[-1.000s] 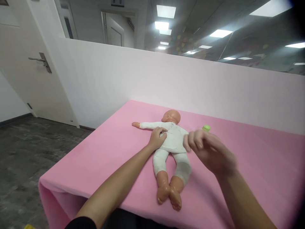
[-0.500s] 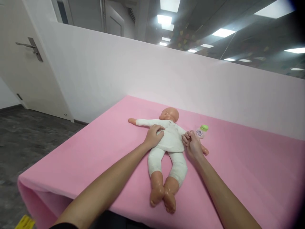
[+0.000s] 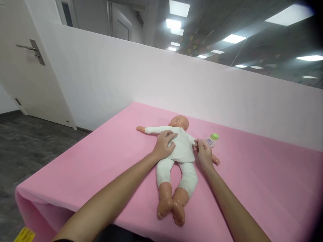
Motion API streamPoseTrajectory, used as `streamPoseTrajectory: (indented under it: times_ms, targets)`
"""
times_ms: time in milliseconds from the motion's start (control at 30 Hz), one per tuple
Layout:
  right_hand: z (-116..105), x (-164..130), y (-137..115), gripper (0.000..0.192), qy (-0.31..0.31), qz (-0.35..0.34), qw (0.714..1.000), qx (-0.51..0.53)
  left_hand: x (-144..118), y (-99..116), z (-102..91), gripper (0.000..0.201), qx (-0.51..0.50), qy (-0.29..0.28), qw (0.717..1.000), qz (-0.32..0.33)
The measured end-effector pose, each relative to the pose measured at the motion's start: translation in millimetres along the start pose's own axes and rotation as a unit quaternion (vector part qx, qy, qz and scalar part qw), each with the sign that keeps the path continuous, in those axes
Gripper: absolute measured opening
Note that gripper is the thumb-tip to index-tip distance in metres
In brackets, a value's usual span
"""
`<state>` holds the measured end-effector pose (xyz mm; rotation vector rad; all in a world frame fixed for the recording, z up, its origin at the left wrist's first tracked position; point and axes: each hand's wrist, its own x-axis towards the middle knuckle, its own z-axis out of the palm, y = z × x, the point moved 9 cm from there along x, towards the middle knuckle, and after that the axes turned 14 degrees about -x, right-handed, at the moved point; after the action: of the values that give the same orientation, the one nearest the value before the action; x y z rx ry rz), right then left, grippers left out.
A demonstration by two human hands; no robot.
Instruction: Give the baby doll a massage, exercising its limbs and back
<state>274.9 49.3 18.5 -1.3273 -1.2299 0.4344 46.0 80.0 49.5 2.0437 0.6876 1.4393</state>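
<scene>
The doll (image 3: 178, 148), mid-counter (image 3: 106, 161), is pinned flat by the left hand (image 3: 164, 146) while its sleeve's pinched in the right hand's (image 3: 204, 155) closed grip, probably steadying it.

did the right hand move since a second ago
Yes. The right hand has come down from in front of the bottle to the doll, by its outstretched arm.

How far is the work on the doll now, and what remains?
Looks done: the doll lies on its back on the pink table, in white top and trousers. In hand: the left hand presses flat on its chest, and the right hand pinches the sleeve at the doll's arm. Left: the small bottle with a green cap stands untouched beside the doll.
</scene>
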Motion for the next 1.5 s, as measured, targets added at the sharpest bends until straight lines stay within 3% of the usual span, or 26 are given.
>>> streamPoseTrajectory:
  times_ms: [167, 333, 633, 800, 1133, 1300, 1500]
  targets:
    - [13, -14, -34, 0.024, -0.031, -0.098, 0.985, -0.136, -4, 8, 14.6, 0.052, 0.013, -0.063, 0.997, 0.034]
    - [36, -25, -52, 0.030, -0.110, -0.188, 0.955, -0.201, -4, 3, 12.4, 0.044, 0.019, -0.071, 0.997, -0.007]
    - [44, -30, -59, 0.019, -0.171, -0.162, 0.954, -0.185, 4, 2, 5.2, 0.021, -0.030, -0.045, 0.996, -0.073]
    - [42, -30, -62, 0.018, -0.143, -0.148, 0.961, -0.185, 2, 6, 0.2, 0.025, -0.019, -0.018, 0.998, -0.050]
    - [47, -27, -45, 0.047, -0.125, -0.142, 0.967, -0.168, 2, -1, -1.6, 0.028, -0.049, -0.028, 0.998, -0.022]
    - [45, -26, -49, 0.025, -0.111, -0.156, 0.972, -0.139, 4, 2, -0.3, 0.013, -0.039, -0.036, 0.998, -0.024]
    - [39, -25, -51, 0.042, -0.076, -0.126, 0.984, -0.096, 5, 3, -1.4, 0.011, -0.022, -0.029, 0.999, -0.019]
